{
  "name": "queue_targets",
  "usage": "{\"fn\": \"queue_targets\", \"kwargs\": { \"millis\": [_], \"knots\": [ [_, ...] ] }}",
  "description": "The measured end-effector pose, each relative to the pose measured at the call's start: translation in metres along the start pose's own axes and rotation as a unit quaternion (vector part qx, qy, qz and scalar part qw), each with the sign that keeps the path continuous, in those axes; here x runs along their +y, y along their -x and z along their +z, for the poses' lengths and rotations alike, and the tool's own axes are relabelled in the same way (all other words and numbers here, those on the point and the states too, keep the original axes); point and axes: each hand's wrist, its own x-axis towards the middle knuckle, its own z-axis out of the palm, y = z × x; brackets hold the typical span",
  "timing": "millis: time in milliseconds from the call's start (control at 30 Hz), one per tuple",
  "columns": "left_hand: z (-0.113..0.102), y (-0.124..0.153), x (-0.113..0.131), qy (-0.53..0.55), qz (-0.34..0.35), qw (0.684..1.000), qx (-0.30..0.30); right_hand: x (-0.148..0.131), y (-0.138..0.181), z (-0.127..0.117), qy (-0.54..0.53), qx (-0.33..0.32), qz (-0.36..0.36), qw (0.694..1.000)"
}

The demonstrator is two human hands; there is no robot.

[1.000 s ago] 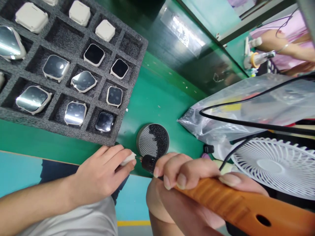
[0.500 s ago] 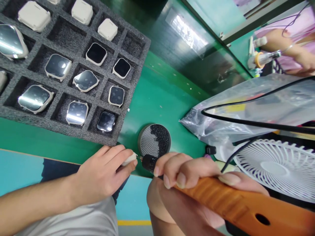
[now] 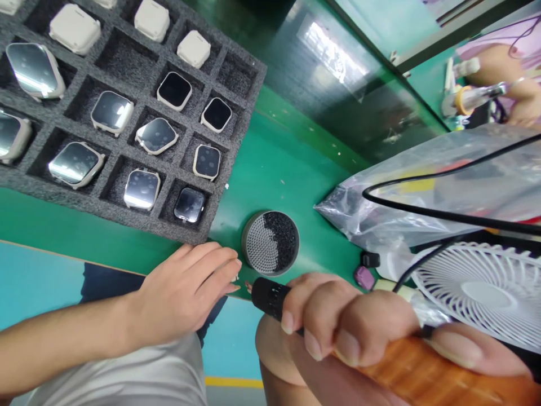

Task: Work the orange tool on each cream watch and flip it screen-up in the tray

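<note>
1. Left hand (image 3: 181,290) is seen open and empty; fingers are loosely extended, slightly curled, with nothing held; fingertips are just short of the right hand's tool tip.
2. Right hand (image 3: 350,324) is closed firmly round the ribbed orange handle (image 3: 426,372) of a handheld tool; its black perforated nose (image 3: 270,298) points toward the left hand; exact tool type cannot be told.
3. Tool is judged light and stiff; ribs should give a secure grip; hold is best taken on the handle, behind the nose, with the fine tip kept clear of the fingers.
4. Beyond the left hand, a grey foam tray (image 3: 203,228) is laid on the green surface (image 3: 287,169); its cells hold glass-fronted watch bodies, the nearest being (image 3: 190,204), and cream-backed watch bodies (image 3: 193,49); these are judged light, slippery and fragile on the glass, so they should be taken by the case edges.
5. Just beyond the gap between the hands, a round metal tin (image 3: 270,242) with a perforated top and black granules is set.
6. Right of the right hand, a clear plastic bag (image 3: 401,208), a black cable (image 3: 422,207) and a white fan (image 3: 482,287) are seen; far beyond, a co-worker's hand (image 3: 524,107) is at a separate tool (image 3: 473,98).
7. No brand or legible writing is seen.
</note>
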Motion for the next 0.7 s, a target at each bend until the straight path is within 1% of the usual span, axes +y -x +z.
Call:
{"fn": "queue_targets", "kwargs": {
  "millis": [133,200,367,433,633,700],
  "knots": [
    [-0.0034,-0.0007,-0.0002,0.019,-0.002,1.000,-0.007,0.0004,-0.0006,0.0025,-0.013,-0.028,-0.011,0.999],
    [-0.0041,0.0005,-0.0007,0.024,-0.002,1.000,-0.002,-0.0005,-0.0004,0.0044,-0.011,-0.028,-0.018,0.999],
    [-0.0021,0.0037,-0.0027,0.026,0.000,1.000,-0.002,-0.0038,0.0043,0.0034,-0.005,-0.033,0.003,0.999],
    [-0.0011,0.0040,-0.0028,0.028,0.000,1.000,-0.002,-0.0037,0.0068,0.0021,0.001,-0.033,0.000,0.999],
    [-0.0007,0.0023,0.0000,0.020,-0.007,1.000,0.008,-0.0009,0.0071,0.0060,0.021,0.004,-0.014,1.000],
    [-0.0005,0.0024,0.0004,0.008,-0.009,1.000,0.000,0.0013,0.0046,0.0098,0.026,0.025,-0.029,0.999]
  ]
}}
